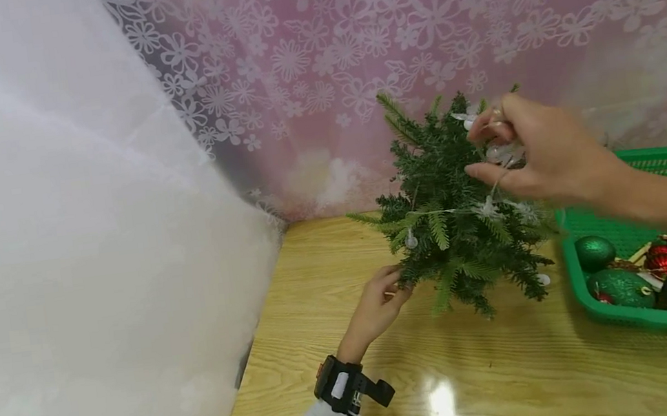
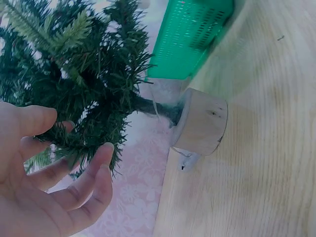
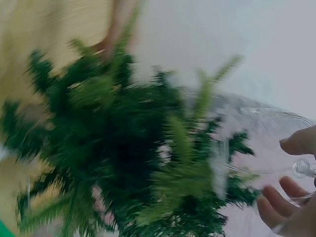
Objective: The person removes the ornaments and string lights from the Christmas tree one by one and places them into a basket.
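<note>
A small artificial Christmas tree (image 1: pixel 448 173) stands on the wooden table, its round wooden base (image 2: pixel 202 123) showing in the left wrist view. My left hand (image 1: pixel 377 305) is at its lower left branches, fingers loosely curled round a branch tip. Beside the upper right of the tree, my right hand (image 1: pixel 558 153) holds a clear wire of string lights (image 3: pixel 301 168) between thumb and fingers. The wire runs from there across the tree's front, with a clear bulb (image 1: pixel 410 240) hanging at the left. The right wrist view is blurred.
A green plastic basket (image 1: pixel 581 288) at the right holds a green ball (image 1: pixel 621 288), red ornaments (image 1: pixel 663 260) and other decorations. Behind the tree hangs a pink floral curtain (image 1: pixel 318 85); a white sheet (image 1: pixel 97 265) borders the left. A small whitish box (image 2: pixel 188 160) lies beside the base.
</note>
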Available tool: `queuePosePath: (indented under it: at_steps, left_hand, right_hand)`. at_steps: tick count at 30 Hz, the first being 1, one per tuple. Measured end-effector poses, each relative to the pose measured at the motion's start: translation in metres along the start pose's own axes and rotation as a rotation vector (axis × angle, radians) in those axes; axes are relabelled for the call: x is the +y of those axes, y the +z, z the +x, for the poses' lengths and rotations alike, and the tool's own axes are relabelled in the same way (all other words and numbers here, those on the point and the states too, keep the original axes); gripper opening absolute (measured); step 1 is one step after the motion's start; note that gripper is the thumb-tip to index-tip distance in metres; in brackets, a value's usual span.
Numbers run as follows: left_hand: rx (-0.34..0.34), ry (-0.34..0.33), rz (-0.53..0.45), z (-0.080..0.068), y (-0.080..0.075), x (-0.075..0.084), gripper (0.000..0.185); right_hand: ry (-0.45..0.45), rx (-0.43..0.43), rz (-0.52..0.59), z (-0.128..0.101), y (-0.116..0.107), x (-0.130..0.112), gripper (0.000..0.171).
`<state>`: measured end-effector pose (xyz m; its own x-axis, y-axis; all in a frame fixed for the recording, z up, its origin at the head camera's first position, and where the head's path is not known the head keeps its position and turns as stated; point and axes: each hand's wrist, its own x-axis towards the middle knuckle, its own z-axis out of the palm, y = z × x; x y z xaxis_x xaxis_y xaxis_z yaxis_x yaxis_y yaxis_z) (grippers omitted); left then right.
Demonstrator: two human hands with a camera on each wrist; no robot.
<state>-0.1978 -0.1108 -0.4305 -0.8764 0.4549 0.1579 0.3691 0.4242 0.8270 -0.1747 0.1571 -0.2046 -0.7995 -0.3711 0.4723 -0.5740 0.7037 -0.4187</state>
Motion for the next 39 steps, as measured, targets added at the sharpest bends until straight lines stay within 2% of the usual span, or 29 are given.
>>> queuePosePath:
  at_steps: [2,5,10,13,17,20,25,29,33,35,39]
  left_hand:
    - [0.000,0.021,0.043,-0.001,0.004,0.002,0.023]
    - [-0.012,0.052,0.096,-0.003,0.010,0.004,0.025]
    - [-0.041,0.083,0.159,-0.007,0.018,0.005,0.036]
    - [-0.035,0.109,0.173,-0.008,0.021,0.005,0.035]
    - [-0.037,0.122,0.172,-0.008,0.025,0.006,0.034]
    - [-0.042,0.132,0.174,-0.008,0.029,0.006,0.033]
    - [-0.046,0.173,0.217,-0.005,0.039,0.010,0.032]
    - [-0.053,0.146,0.270,-0.005,0.047,0.013,0.033]
    - [-0.070,0.134,0.331,-0.004,0.054,0.017,0.034]
    - [-0.077,0.145,0.356,-0.004,0.058,0.019,0.035]
    - [-0.092,0.160,0.382,-0.003,0.065,0.022,0.036]
  right_hand:
    - [-0.084,0.002,-0.133,-0.004,0.010,-0.003,0.042]
    - [-0.185,-0.024,-0.243,-0.012,0.022,-0.002,0.048]
    - [-0.431,0.007,-0.348,-0.024,0.034,0.010,0.060]
    - [-0.489,-0.001,-0.392,-0.029,0.037,0.019,0.055]
    - [-0.468,-0.031,-0.399,-0.035,0.031,0.025,0.043]
    - [-0.470,-0.050,-0.409,-0.036,0.023,0.028,0.043]
    - [-0.408,-0.111,-0.433,-0.034,0.006,0.027,0.048]
    - [-0.366,-0.104,-0.430,-0.031,-0.005,0.022,0.048]
    - [-0.263,-0.128,-0.433,-0.030,-0.012,0.017,0.044]
    - [-0.196,-0.191,-0.446,-0.032,-0.014,0.017,0.042]
    - [-0.070,-0.375,-0.504,-0.040,-0.018,0.020,0.035]
